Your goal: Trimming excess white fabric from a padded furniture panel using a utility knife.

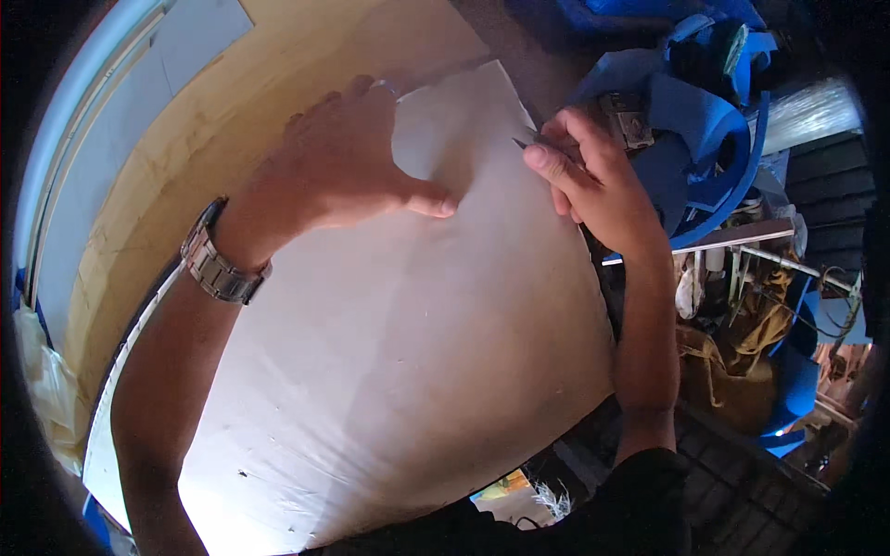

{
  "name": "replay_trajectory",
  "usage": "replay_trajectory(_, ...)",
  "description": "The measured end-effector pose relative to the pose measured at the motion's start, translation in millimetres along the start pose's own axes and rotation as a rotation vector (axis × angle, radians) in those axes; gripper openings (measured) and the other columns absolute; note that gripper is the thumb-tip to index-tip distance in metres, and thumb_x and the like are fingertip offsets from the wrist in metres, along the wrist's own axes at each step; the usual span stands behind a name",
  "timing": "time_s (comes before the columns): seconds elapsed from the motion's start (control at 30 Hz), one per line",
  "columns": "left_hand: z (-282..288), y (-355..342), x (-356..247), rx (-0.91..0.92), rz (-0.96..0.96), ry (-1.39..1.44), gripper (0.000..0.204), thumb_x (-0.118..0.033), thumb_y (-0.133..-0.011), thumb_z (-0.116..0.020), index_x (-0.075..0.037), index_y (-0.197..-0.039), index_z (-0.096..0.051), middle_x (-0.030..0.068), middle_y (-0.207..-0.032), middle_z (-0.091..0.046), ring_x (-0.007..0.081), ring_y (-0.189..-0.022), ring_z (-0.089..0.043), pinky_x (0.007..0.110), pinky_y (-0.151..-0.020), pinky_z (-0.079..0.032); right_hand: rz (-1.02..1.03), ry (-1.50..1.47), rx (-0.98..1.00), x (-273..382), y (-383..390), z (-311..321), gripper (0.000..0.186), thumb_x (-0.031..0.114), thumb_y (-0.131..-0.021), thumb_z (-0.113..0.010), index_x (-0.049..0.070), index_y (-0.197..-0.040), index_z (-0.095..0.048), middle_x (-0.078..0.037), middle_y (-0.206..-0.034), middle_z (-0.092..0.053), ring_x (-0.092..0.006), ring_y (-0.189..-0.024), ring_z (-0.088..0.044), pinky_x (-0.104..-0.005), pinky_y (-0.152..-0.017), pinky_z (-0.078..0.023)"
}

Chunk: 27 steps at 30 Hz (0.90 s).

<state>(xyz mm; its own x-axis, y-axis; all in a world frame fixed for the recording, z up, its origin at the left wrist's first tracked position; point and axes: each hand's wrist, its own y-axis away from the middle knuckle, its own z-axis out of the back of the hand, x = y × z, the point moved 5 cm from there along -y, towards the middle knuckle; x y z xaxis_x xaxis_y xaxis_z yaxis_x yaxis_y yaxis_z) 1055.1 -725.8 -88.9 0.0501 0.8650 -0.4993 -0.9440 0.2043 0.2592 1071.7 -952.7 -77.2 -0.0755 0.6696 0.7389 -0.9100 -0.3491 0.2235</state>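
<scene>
A large pale sheet [436, 306], slightly wrinkled along its near part, lies spread in front of me. My left hand [348, 167], with a metal watch [220, 261] on its wrist, reaches over the far left part of the sheet. Its thumb stretches out onto the sheet and its fingers are spread toward the far edge. At the sheet's right edge, my right hand [593, 176] is closed around a small dark pointed tool [525, 145]. Only the tip of that tool shows, aimed left; the rest is hidden in my fingers, so its kind is unclear.
Beyond the sheet lies a tan wooden board [306, 56], with a grey panel [199, 46] at its left. Blue curved scraps [695, 120] are heaped at the far right. Below them sit a white-edged shelf [732, 237] and brown cloth [742, 361]. Clear plastic [46, 380] hangs at the left.
</scene>
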Motion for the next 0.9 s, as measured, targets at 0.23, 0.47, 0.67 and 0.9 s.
replay_trajectory(0.23, -1, -32, 2, -0.098, -0.101, 0.11, 0.085, -0.044, -0.063, -0.092, -0.003, -0.132, -0.064, 0.0172, -0.132, -0.066, 0.0322, -0.125, -0.06, 0.041, -0.107, -0.044, 0.051, -0.048, 0.009, -4, -3, -5, 0.04, 0.04, -0.097, -0.07, 0.002, -0.097, -0.058, -0.005, -0.064, -0.058, -0.0113, -0.051, -0.055, -0.0302, -0.05, -0.045)
replay_trajectory(0.47, 4, -31, 10, 0.111, -0.194, 0.383, 0.086, -0.033, -0.079, -0.085, -0.004, -0.149, -0.047, 0.0148, -0.145, -0.056, 0.0266, -0.136, -0.051, 0.04, -0.115, -0.038, 0.277, 0.158, -0.121, -11, -16, -5, 0.047, 0.046, -0.091, -0.074, 0.001, -0.103, -0.065, -0.015, -0.076, -0.069, -0.0297, -0.067, -0.068, -0.0419, -0.063, -0.052)
replay_trajectory(0.67, 8, -5, 12, -0.003, -0.366, 0.136, 0.1, -0.039, -0.079, -0.084, -0.012, -0.16, -0.033, 0.0139, -0.162, -0.036, 0.031, -0.149, -0.033, 0.047, -0.12, -0.034, 0.165, 0.536, -0.211, 17, -8, -13, 0.049, 0.047, -0.097, -0.065, -0.001, -0.094, -0.06, -0.018, -0.077, -0.063, -0.0279, -0.068, -0.061, -0.0428, -0.064, -0.048)
replay_trajectory(0.9, 1, -12, 27, 0.082, -0.171, 0.334, 0.086, -0.027, -0.079, -0.085, -0.011, -0.153, -0.045, 0.0114, -0.149, -0.053, 0.0229, -0.134, -0.053, 0.037, -0.112, -0.043, 0.064, 0.465, -0.169, 35, -23, -27, 0.046, 0.036, -0.094, -0.068, -0.009, -0.104, -0.063, -0.026, -0.088, -0.069, -0.0369, -0.081, -0.069, -0.0487, -0.074, -0.053)
